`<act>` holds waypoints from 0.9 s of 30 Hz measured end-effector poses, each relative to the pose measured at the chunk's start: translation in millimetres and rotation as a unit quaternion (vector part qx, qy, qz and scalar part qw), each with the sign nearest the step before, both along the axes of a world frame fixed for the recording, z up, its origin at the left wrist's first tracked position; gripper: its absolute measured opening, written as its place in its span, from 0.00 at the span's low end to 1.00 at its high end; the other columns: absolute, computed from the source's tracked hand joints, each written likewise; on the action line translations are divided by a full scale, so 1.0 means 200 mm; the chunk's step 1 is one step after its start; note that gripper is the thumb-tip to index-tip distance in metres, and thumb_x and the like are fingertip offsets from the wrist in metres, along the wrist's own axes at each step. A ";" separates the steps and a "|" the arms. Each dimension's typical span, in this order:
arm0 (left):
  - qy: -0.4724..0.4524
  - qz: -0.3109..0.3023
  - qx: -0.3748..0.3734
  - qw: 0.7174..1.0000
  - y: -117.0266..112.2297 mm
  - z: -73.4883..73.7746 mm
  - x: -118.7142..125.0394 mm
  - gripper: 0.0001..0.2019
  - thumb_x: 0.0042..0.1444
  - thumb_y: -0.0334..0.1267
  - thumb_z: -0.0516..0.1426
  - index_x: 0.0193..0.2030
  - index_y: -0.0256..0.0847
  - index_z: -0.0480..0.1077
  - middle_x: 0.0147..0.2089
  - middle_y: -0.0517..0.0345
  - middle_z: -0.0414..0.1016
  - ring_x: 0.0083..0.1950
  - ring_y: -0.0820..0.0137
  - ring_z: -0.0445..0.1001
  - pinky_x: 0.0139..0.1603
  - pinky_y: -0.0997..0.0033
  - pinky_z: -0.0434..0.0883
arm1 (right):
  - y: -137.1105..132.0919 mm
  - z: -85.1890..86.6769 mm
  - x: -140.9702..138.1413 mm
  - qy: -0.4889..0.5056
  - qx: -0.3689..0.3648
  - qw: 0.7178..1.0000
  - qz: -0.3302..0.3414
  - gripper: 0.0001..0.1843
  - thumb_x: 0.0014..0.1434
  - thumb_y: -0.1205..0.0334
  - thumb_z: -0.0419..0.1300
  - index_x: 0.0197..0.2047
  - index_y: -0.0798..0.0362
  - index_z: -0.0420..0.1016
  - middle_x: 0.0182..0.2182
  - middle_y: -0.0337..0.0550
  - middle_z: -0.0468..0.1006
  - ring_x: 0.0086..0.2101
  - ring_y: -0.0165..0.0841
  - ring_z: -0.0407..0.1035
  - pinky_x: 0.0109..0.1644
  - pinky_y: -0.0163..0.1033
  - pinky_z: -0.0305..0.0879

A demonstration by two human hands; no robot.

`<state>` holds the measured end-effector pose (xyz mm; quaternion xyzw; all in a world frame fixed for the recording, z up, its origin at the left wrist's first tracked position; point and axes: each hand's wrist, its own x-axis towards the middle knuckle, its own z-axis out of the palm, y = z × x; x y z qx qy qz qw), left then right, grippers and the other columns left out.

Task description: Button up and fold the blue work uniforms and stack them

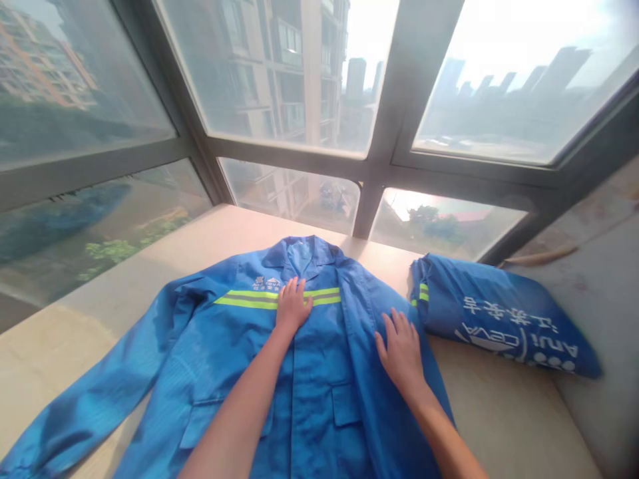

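Below wide windows (299,73), a blue jacket (239,339) was spread on a pale ledge (60,339) (a folded blue bundle (499,313) was set beside it); the left hand (293,305) was placed over its chest stripe (324,295), the right hand (402,349) near its edge, fingers loosely spread.

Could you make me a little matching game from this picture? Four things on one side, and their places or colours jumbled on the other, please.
Things
1. Left hand
2. Chest stripe
3. Folded bundle
4. Right hand

Places or colours
A. Beside the spread jacket, at the picture's right, with white lettering
B. Palm down near the jacket's front middle, over part of the stripe
C. Palm down towards the jacket's side at picture right
D. Yellow-green with grey between

Pairs: 1-B, 2-D, 3-A, 4-C
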<state>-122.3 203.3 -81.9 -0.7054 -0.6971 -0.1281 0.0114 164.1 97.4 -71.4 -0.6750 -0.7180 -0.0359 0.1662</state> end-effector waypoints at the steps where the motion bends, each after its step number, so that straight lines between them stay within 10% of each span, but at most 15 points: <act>1: -0.001 0.002 -0.003 1.000 0.00 0.02 0.00 0.27 0.62 0.43 0.50 0.67 0.36 0.61 0.70 0.40 0.60 0.71 0.55 0.57 0.71 0.53 0.54 | -0.15 -0.02 0.04 -0.004 -0.008 1.000 0.022 0.24 0.65 0.57 0.51 0.62 0.55 0.69 0.66 0.56 0.62 0.65 0.51 0.54 0.65 0.59 0.53; 7: -0.009 0.012 -0.019 1.000 -0.04 0.21 0.08 0.26 0.61 0.39 0.51 0.65 0.33 0.62 0.70 0.35 0.59 0.70 0.49 0.57 0.68 0.46 0.56 | -0.89 -0.10 0.23 -0.038 0.043 0.993 0.107 0.24 0.61 0.53 0.57 0.59 0.45 0.73 0.65 0.48 0.66 0.61 0.51 0.64 0.59 0.55 0.64; 12: -0.034 0.001 -0.045 0.998 -0.22 0.37 0.34 0.22 0.61 0.32 0.50 0.62 0.33 0.65 0.70 0.36 0.58 0.70 0.51 0.57 0.67 0.49 0.57 | -1.24 -0.09 0.23 -0.030 0.098 0.969 0.224 0.26 0.56 0.46 0.60 0.57 0.43 0.75 0.56 0.48 0.76 0.52 0.50 0.73 0.52 0.51 0.71; 18: -0.111 -0.041 -0.129 0.985 -0.89 0.42 0.68 0.15 0.65 0.41 0.50 0.55 0.43 0.68 0.43 0.55 0.80 0.42 0.68 0.79 0.41 0.72 0.69 | -1.30 0.04 0.32 0.175 0.037 0.978 0.104 0.21 0.63 0.58 0.56 0.59 0.46 0.71 0.58 0.50 0.74 0.55 0.44 0.71 0.56 0.46 0.71; 21: -0.179 -0.040 -0.230 0.956 -1.26 0.41 0.75 0.12 0.64 0.46 0.51 0.47 0.43 0.68 0.32 0.59 0.79 0.37 0.66 0.80 0.36 0.72 0.66 | -1.27 0.09 0.41 0.275 -0.048 0.960 -0.018 0.20 0.66 0.53 0.50 0.57 0.50 0.72 0.45 0.50 0.80 0.40 0.39 0.78 0.43 0.41 0.75; 27: -0.216 -0.008 -0.314 0.924 -1.64 0.33 0.80 0.20 0.61 0.50 0.54 0.54 0.39 0.63 0.38 0.49 0.81 0.43 0.59 0.80 0.39 0.68 0.67 | -1.28 0.08 0.43 0.281 -0.211 0.933 -0.077 0.28 0.63 0.46 0.52 0.59 0.54 0.70 0.32 0.46 0.82 0.33 0.41 0.78 0.37 0.41 0.71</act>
